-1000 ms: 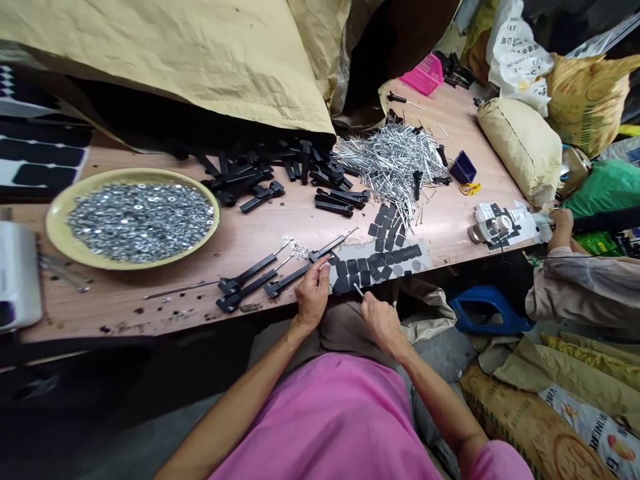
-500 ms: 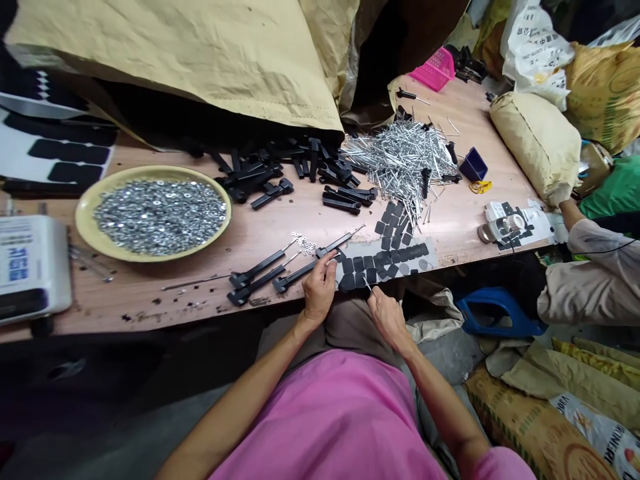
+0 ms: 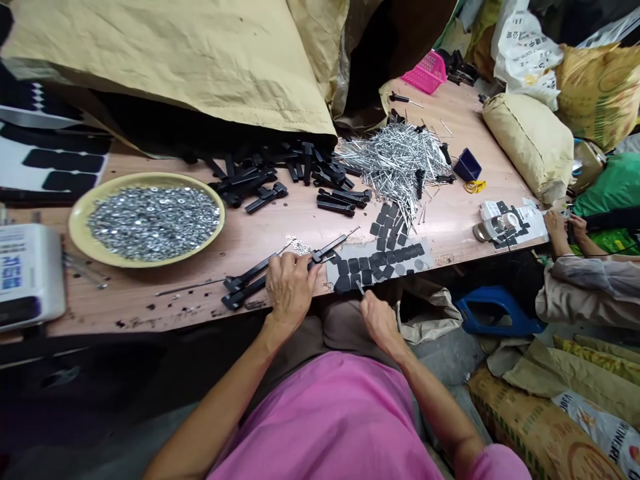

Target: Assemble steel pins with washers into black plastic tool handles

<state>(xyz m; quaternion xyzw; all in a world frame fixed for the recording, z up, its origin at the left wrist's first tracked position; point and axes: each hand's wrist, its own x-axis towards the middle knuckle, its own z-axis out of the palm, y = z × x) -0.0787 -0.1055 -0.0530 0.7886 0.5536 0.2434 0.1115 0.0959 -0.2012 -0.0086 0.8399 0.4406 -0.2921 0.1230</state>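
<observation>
My left hand (image 3: 291, 285) is over the row of long black plastic parts with metal pins, its fingers curled around one that it mostly hides. Left of the hand lie more such parts, among them a black plastic part (image 3: 245, 290); another black part (image 3: 327, 248) rests just beyond its fingers. My right hand (image 3: 380, 321) is closed on a thin metal tool (image 3: 359, 287), whose tip points at the sheet of black pads (image 3: 343, 283) along the table edge. Small washers (image 3: 299, 245) are scattered behind my left hand.
A yellow bowl (image 3: 74, 223) of metal washers stands at left, near a white box (image 3: 30, 273). Behind are black plastic pieces (image 3: 255, 180) and a heap of metal pins (image 3: 400, 157). At right, a co-worker's hands (image 3: 556, 227) are by a glass jar (image 3: 487, 230).
My left hand has moved left from the pad sheet onto the black plastic parts. My right hand stays near the sheet with the thin tool. The co-worker's second hand has come into view.
</observation>
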